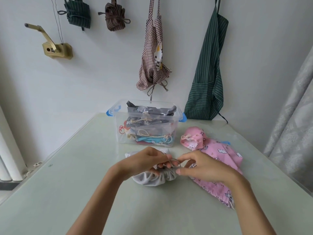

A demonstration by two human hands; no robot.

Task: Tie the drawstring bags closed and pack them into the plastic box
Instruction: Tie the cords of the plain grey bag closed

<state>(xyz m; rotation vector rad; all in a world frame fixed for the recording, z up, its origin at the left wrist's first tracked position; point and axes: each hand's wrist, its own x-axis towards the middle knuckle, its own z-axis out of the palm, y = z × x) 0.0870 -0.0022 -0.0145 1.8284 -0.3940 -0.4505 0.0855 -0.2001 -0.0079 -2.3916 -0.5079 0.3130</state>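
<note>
A pale green table [76, 192] stands against a white wall. The landmark is the clear plastic box [145, 122] with blue latches, at the far middle of the table. It is open at the top and holds several tied drawstring bags stacked on one another: grey patterned ones uppermost, with red, blue and cream cords showing lower down.

Just in front of the box lies a grey drawstring bag [152, 178], its mouth gathered into pleats. The left hand [144, 162] has its fingers curled over the gathered neck of this bag. The right hand [196, 164] pinches the bag's grey cord [176, 161], which forms a small loop between the two hands.

To the right of the box, and partly under the right wrist, lie pink drawstring bags [218, 155] printed with clouds, one with its mouth still open toward the box.

On the wall behind the box hang a brown checked apron [153, 53] and a green striped apron [209, 73]; farther left are two folded bundles, one green [77, 12] and one brown [115, 14], and a wooden bracket [55, 50].
</note>
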